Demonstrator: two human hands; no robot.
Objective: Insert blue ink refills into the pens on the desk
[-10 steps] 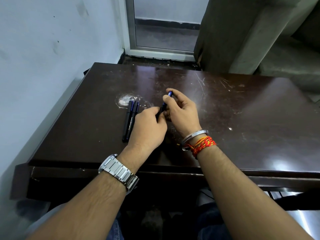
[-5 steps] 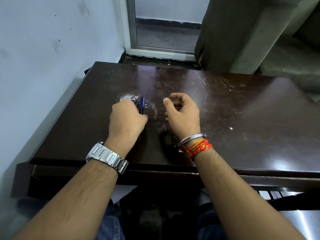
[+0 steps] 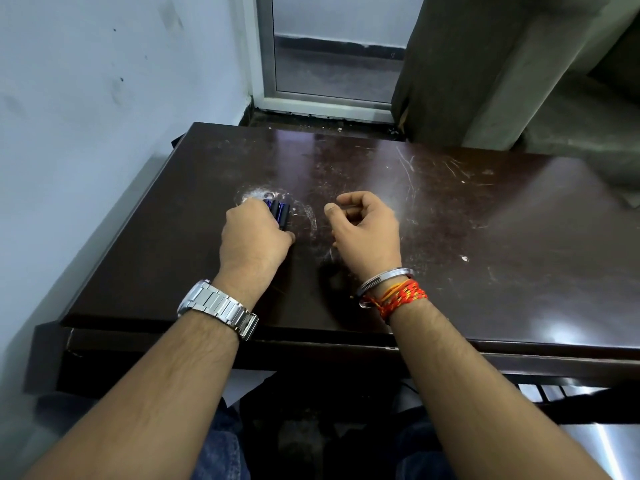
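The pens (image 3: 279, 212), dark-barrelled with blue ends, are gathered side by side under the left hand (image 3: 255, 237), whose fingers are curled down over them. Only their far ends are seen beyond the knuckles. The right hand (image 3: 367, 230) is held just to the right of the left hand, apart from the pens, its fingers loosely curled with nothing seen in them. Both hands are rested on the dark, scratched counter (image 3: 485, 237). A metal watch (image 3: 218, 308) is worn on the left wrist, a steel bangle (image 3: 384, 277) on the right.
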